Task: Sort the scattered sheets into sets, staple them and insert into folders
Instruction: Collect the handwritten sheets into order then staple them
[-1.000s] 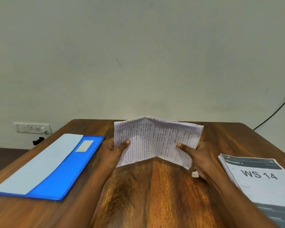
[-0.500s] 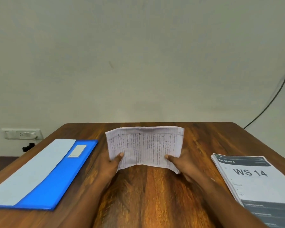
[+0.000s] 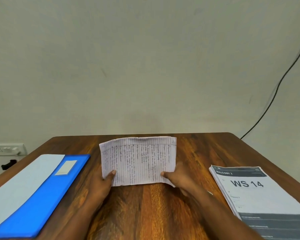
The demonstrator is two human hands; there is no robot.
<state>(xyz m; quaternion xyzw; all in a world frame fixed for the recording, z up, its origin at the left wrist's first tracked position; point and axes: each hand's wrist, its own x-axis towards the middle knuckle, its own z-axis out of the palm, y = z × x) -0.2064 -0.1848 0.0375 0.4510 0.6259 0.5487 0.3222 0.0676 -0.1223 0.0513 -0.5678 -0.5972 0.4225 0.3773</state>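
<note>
head view: wooden table (image 3: 145,213) against plain wall (image 3: 145,66), left hand (image 3: 102,184) and right hand (image 3: 178,177) pinching handwritten sheets (image 3: 139,160) upright mid-table, blue folder (image 3: 42,193) near left edge, printed stack (image 3: 256,193) right.

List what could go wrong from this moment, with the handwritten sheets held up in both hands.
1. The left hand and right hand pinch only the lower corners of the handwritten sheets, so they may flop or slip out of alignment before stapling.
2. The printed stack lies close to the table edge; the right forearm could nudge it.
</note>
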